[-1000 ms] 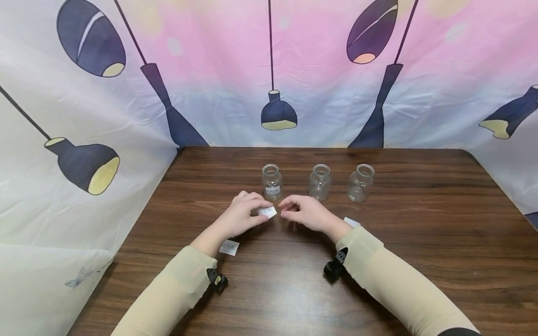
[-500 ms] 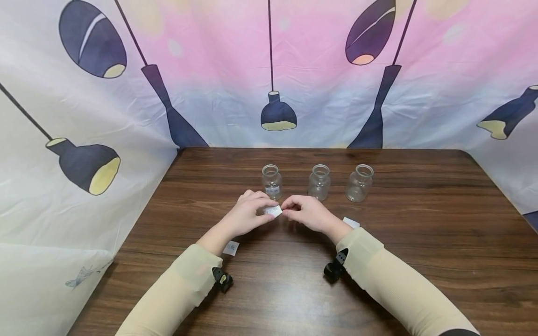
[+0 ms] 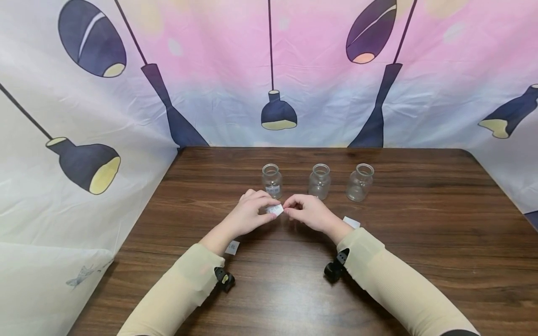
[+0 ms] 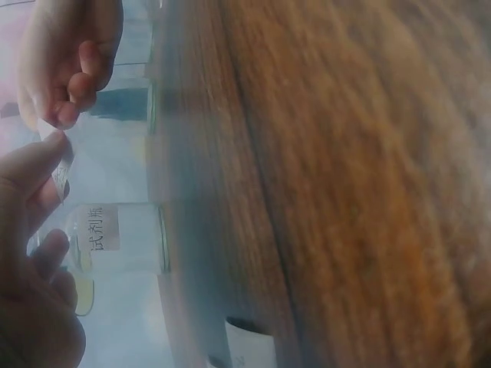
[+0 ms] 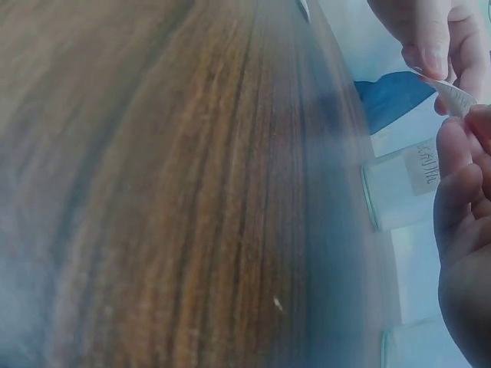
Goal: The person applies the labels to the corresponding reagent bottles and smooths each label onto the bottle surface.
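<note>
My left hand (image 3: 250, 212) pinches a small white printed paper label (image 3: 275, 209) between thumb and fingers, held up in front of the jars. At the label's right corner, the thumb and index finger of my right hand (image 3: 310, 213) pinch its edge. Seen from the right wrist, the label (image 5: 456, 98) is stretched between both sets of fingertips and curves slightly. Just behind the left hand stands a clear glass jar (image 3: 271, 175) bearing a printed label (image 3: 272, 189) on its front.
Two more glass jars, a middle one (image 3: 320, 182) and a right one (image 3: 360, 183), stand in the same row without visible labels. White labels lie on the wooden table (image 3: 420, 242): one by the left wrist (image 3: 232, 248), another by the right wrist (image 3: 351, 222).
My left hand has moved slightly right, bringing the label to the right fingertips. The right thumb and index finger have closed on the label's corner.
</note>
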The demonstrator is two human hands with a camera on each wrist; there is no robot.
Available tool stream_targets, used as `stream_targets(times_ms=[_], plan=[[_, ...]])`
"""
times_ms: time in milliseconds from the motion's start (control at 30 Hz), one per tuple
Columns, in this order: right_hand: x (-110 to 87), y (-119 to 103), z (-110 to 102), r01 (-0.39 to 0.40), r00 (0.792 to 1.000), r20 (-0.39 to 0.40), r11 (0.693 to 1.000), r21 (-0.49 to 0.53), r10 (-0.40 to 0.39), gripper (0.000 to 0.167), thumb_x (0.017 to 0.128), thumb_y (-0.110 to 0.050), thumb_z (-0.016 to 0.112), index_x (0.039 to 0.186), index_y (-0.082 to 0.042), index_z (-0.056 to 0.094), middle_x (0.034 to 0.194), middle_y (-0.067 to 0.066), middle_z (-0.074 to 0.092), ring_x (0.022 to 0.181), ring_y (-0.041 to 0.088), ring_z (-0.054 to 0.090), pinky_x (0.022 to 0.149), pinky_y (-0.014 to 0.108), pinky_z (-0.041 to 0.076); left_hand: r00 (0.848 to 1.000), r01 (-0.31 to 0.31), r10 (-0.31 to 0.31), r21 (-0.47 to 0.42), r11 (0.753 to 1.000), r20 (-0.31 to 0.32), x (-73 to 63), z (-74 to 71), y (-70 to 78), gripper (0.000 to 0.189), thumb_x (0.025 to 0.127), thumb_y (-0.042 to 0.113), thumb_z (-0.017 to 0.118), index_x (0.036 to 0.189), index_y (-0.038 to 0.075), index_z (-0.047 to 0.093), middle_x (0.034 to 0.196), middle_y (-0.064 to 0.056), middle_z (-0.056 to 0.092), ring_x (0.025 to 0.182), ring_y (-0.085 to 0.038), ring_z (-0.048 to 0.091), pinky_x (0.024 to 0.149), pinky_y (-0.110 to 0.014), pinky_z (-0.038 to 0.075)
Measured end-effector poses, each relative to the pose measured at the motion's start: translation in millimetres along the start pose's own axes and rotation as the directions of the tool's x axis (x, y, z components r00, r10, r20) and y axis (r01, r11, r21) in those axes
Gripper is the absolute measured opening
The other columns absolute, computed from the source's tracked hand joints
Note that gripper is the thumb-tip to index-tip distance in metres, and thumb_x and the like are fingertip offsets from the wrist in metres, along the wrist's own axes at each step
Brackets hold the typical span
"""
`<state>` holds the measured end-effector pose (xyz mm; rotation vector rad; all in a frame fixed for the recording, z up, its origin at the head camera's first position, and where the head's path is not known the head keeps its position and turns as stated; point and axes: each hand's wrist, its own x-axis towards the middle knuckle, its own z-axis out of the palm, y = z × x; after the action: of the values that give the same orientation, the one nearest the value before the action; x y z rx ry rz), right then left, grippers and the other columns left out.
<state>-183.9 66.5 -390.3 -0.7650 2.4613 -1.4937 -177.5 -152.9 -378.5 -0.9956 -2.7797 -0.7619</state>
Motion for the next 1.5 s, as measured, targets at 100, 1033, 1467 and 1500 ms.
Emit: stream_targets(times_ms=[100,1033,1467,1500], plan=[[0.5,2.4,0.8,0.009,1.000,-0.005,1.000,0.023,-0.009,0.007,0.088,-0.012,0.063,0.091,-0.007,0.066,0.068,-0.001,0.060,0.056,0.016,0.053,0.050,0.027,0.045,1.000,0.000,0.000,0.004,1.000,-0.005,0.1,0.2,0.7,0.030,0.085,0.024,0.070,0.114,0.016,0.068,0.109,0.004,0.060,0.091,-0.016,0.042,0.079,-0.036,0.031],[-0.8,4.9,-0.7,-0.007,0.997,-0.078,0.995,0.095,0.015,0.004,0.088,-0.007,0.058,0.087,-0.004,0.060,0.066,0.001,0.056,0.054,0.016,0.050,0.047,0.026,0.041,0.940,-0.068,0.049,-0.045,0.997,-0.337,9.1,18.8,13.0,0.020,0.079,0.012,0.075,0.098,0.010,0.068,0.101,-0.001,0.060,0.091,-0.020,0.048,0.078,-0.034,0.041],[-2.5,3.7,-0.6,0.019,0.998,-0.063,0.994,0.112,-0.012,0.007,0.091,-0.009,0.060,0.089,-0.002,0.062,0.068,0.005,0.058,0.055,0.014,0.050,0.048,0.024,0.041,0.976,-0.004,-0.026,-0.136,0.991,-0.217,10.8,22.4,18.1,0.009,0.086,0.016,0.069,0.095,0.013,0.069,0.093,0.005,0.063,0.085,-0.010,0.057,0.073,-0.025,0.047],[-2.6,4.0,-0.8,0.018,0.998,-0.059,0.994,0.106,-0.011,0.008,0.091,-0.010,0.060,0.089,-0.003,0.062,0.069,0.005,0.059,0.055,0.014,0.051,0.049,0.024,0.041,0.978,0.006,-0.037,-0.149,0.989,-0.205,11.0,22.5,18.4,0.008,0.086,0.017,0.069,0.094,0.013,0.069,0.092,0.005,0.062,0.084,-0.009,0.057,0.073,-0.025,0.047]])
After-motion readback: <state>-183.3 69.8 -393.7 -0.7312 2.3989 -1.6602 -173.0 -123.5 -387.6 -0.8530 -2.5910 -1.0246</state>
